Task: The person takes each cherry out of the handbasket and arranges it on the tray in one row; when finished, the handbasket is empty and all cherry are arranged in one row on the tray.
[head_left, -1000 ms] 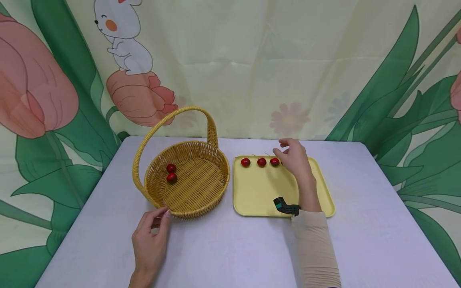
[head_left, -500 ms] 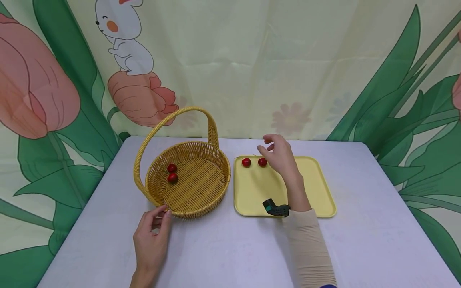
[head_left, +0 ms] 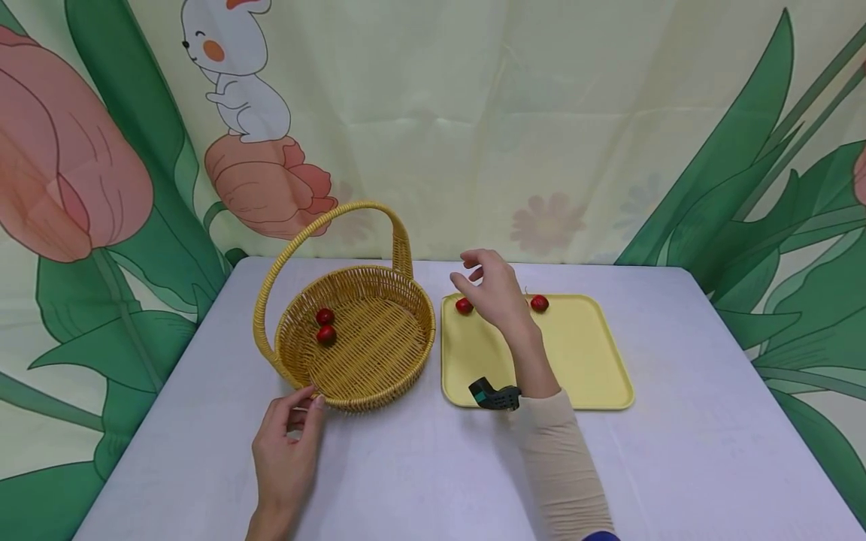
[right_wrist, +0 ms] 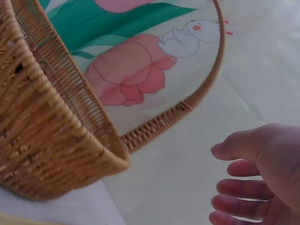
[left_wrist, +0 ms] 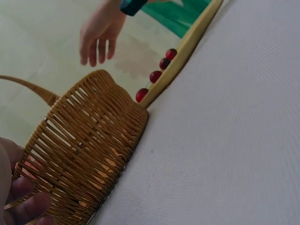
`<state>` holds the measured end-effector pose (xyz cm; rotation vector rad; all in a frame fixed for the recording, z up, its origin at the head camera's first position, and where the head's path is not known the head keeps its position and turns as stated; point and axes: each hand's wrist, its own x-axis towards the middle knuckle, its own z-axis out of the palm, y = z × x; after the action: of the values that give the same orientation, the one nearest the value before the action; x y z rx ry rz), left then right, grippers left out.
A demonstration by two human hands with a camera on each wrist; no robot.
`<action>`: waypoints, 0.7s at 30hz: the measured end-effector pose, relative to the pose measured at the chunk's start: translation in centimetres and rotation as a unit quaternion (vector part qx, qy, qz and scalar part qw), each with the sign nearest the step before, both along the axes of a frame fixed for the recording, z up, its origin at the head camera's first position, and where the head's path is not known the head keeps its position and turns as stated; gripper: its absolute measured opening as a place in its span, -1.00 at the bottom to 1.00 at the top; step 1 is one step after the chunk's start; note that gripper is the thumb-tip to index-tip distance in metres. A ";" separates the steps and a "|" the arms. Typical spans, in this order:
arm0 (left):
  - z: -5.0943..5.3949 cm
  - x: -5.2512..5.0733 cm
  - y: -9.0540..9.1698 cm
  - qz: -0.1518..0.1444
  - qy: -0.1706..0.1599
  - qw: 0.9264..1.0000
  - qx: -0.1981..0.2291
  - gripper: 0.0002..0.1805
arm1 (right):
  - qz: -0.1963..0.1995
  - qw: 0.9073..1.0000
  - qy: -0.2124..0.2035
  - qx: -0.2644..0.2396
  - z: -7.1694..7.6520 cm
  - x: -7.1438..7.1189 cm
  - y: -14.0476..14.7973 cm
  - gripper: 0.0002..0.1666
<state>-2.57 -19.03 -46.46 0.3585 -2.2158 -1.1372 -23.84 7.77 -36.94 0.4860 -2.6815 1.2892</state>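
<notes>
Pink petals of a large printed tulip (head_left: pixel 74 143) show on a pale cloth backdrop (head_left: pixel 440 135), to the left of and beyond the person's left hand (head_left: pixel 286 451). That bare hand pinches the near left rim of a round golden-brown wicker basket (head_left: pixel 372 346), which stands just beyond its fingertips on a white-covered table (head_left: pixel 406 473). Past this pinch, a tall arched woven handle (head_left: pixel 304 229) rises over the basket, and two glossy dark red fruits (head_left: pixel 326 335) lie close together inside, near the wall. To the right of the basket, a pale yellow rectangular tray (head_left: pixel 575 349) lies under the right hand (head_left: pixel 494 291), which hangs above the far left part, fingers loosely bent, thumb apart, holding nothing. The left wrist view shows four small red fruits (left_wrist: pixel 142 95) in a row along the tray, below that hand; from the head, one sits by its thumb, another to its right, beside a mostly hidden one. Behind the right hand come a black wrist device (head_left: pixel 494 394) and a beige sleeve (head_left: pixel 561 469); to its right and beyond spread green printed leaves (head_left: pixel 731 180).
</notes>
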 end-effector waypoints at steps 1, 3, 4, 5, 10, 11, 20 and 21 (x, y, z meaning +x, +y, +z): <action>0.0 0.0 0.0 0.000 -0.001 1.000 -0.001 -0.77 | 0.003 1.000 0.001 0.000 0.0 0.1 -0.3 -0.49; 0.0 0.0 0.0 0.002 -0.003 1.000 -0.002 -0.77 | 0.011 1.000 0.004 0.000 0.0 0.2 -1.0 -0.49; 0.0 0.0 0.0 0.002 -0.004 1.000 -0.003 -0.77 | 0.015 1.000 0.006 -0.001 0.0 0.2 -1.3 -0.50; 0.0 0.0 0.0 0.003 -0.006 1.000 -0.004 -0.77 | 0.019 1.000 0.008 0.000 -0.1 0.3 -1.6 -0.50; 0.0 0.1 0.0 0.007 -0.011 1.000 -0.006 -0.77 | 0.043 0.999 0.017 0.001 -0.3 0.5 -3.2 -0.51; 0.0 0.1 0.0 0.007 -0.011 1.000 -0.007 -0.77 | 0.046 0.999 0.018 0.002 -0.4 0.6 -3.5 -0.51; -0.1 0.0 -0.1 -0.003 0.008 1.000 -0.005 -0.78 | 0.079 0.997 0.024 0.004 -0.6 0.9 -6.0 -0.48; -0.1 0.0 -0.2 -0.005 0.011 1.000 -0.004 -0.78 | 0.082 0.996 0.025 0.006 -0.6 0.9 -6.2 -0.49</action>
<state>-2.56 -19.20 -46.59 0.3291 -2.2046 -1.1326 -22.93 1.54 -37.59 0.7443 -2.6579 1.2835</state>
